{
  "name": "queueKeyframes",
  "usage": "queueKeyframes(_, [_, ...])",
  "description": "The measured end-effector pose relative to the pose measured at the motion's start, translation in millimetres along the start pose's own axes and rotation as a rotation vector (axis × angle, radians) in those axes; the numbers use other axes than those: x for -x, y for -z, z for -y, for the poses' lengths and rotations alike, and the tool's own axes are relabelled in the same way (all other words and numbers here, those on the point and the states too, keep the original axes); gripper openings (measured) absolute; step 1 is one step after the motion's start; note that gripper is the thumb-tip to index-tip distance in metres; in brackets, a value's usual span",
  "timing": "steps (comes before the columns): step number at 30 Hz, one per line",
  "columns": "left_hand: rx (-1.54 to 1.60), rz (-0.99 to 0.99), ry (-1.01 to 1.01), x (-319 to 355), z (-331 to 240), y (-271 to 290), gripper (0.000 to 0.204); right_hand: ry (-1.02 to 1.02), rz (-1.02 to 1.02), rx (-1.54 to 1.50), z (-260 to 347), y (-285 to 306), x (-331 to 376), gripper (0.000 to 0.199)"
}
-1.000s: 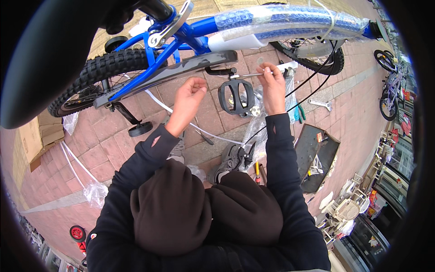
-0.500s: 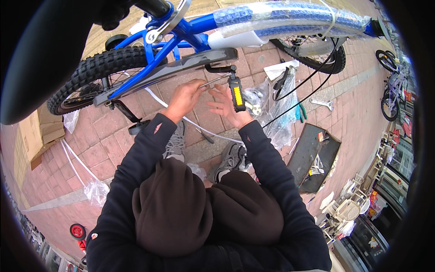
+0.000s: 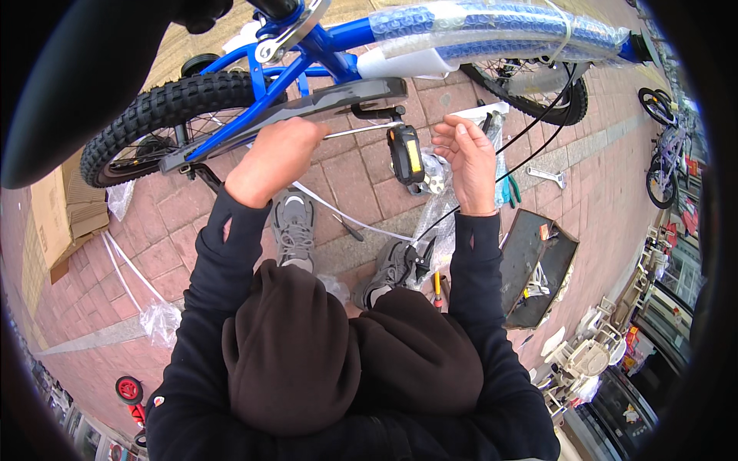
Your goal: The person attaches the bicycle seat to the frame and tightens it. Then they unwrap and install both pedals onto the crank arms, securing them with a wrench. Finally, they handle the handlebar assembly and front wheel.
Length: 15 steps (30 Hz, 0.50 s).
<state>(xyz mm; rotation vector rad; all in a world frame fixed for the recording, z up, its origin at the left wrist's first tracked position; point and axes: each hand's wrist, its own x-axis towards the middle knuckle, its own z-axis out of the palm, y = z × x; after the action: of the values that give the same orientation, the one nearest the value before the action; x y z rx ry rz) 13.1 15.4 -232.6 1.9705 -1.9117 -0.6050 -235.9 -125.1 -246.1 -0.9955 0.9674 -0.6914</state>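
Observation:
My left hand is closed around one end of a thin silver wrench. The wrench's far end meets the joint between the black crank arm and a black pedal with a yellow reflector. To the right of the pedal, my right hand is raised, its fingers loosely bent and holding nothing. A dark chain guard runs behind the crank on a bicycle with a blue frame. Bubble wrap covers its main tube.
Beyond my right hand lie an adjustable wrench, green-handled pliers and an open metal toolbox. A screwdriver rests between my shoes. Black cables hang near my right hand. A cardboard box stands left.
My right hand has moved away from the pedal, to the right. My left hand has shifted left with the wrench, which now lies flatter, and the pedal has turned slightly.

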Motion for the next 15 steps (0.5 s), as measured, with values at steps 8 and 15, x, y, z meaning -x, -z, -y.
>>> queueKeyframes(8, [0.922, -0.142, 0.164, 2, -61, 53, 0.025, 1.006, 0.375, 0.911, 55, -84, 45, 0.048])
queueKeyframes(15, [1.545, -0.157, -0.035, -16, -59, 12, 0.042, 1.070, -0.208, 0.708, 43, -80, 23, 0.031])
